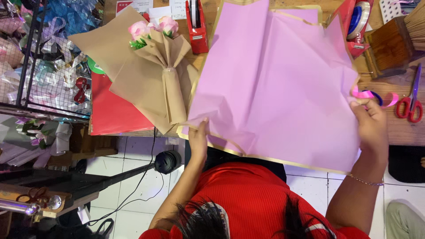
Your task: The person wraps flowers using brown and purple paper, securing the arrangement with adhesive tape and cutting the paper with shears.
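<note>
A large pink wrapping sheet (274, 84) with a gold border lies across the wooden table, hanging over its near edge. My left hand (198, 140) pinches the sheet's lower left corner. At the sheet's right edge my right hand (371, 124) grips it, with a bracelet on the wrist. Left of the sheet lies a small bouquet of pink roses (152, 30) wrapped in brown paper (170, 84).
Red paper (113, 110) lies under the brown wrap. A red tape dispenser (197, 24) stands behind the bouquet, another (354, 22) at back right. Red-handled scissors (411, 99), pink ribbon (369, 94) and a wooden box (389, 44) sit at right. A wire rack (44, 66) with ribbons stands left.
</note>
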